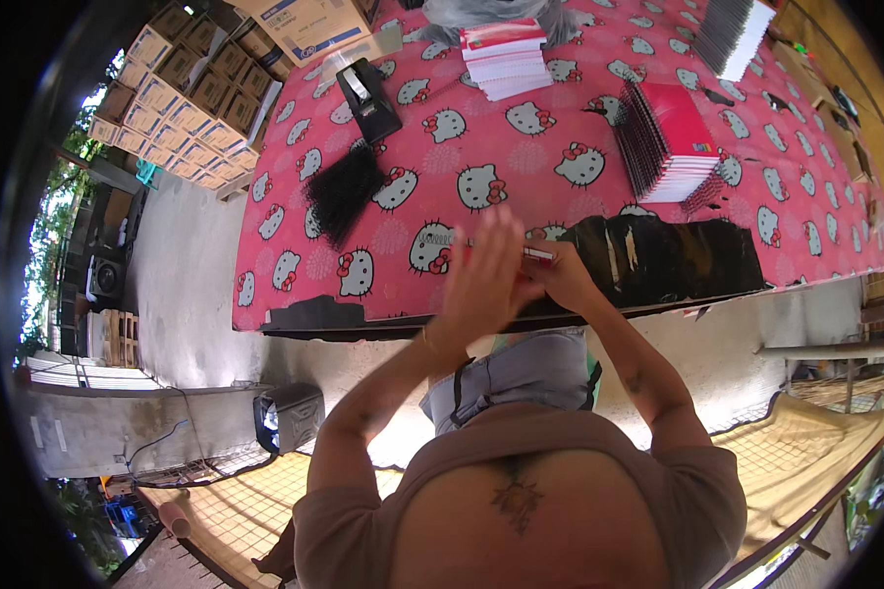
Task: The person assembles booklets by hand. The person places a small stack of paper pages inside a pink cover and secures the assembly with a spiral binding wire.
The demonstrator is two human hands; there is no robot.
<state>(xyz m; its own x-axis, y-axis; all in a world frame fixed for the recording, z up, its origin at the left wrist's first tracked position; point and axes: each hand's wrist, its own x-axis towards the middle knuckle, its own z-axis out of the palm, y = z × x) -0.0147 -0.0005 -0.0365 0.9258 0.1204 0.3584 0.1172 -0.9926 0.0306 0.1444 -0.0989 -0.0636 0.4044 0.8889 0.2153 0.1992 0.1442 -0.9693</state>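
Observation:
At the near edge of the table, a small red notebook lies mostly hidden between my hands; only a red and white edge shows. My left hand is over it with the fingers stretched out and flat, slightly blurred by motion. My right hand grips the notebook's right side with bent fingers. Just left of the notebook, a short pale wire coil can be made out. Farther left lies a bundle of black binding coils, beneath a black tape dispenser.
A pink patterned cloth covers the table, with a torn black patch at front right. Red-covered notebook stacks stand right and at the back. Another bound stack is far right. Cardboard boxes are piled at left.

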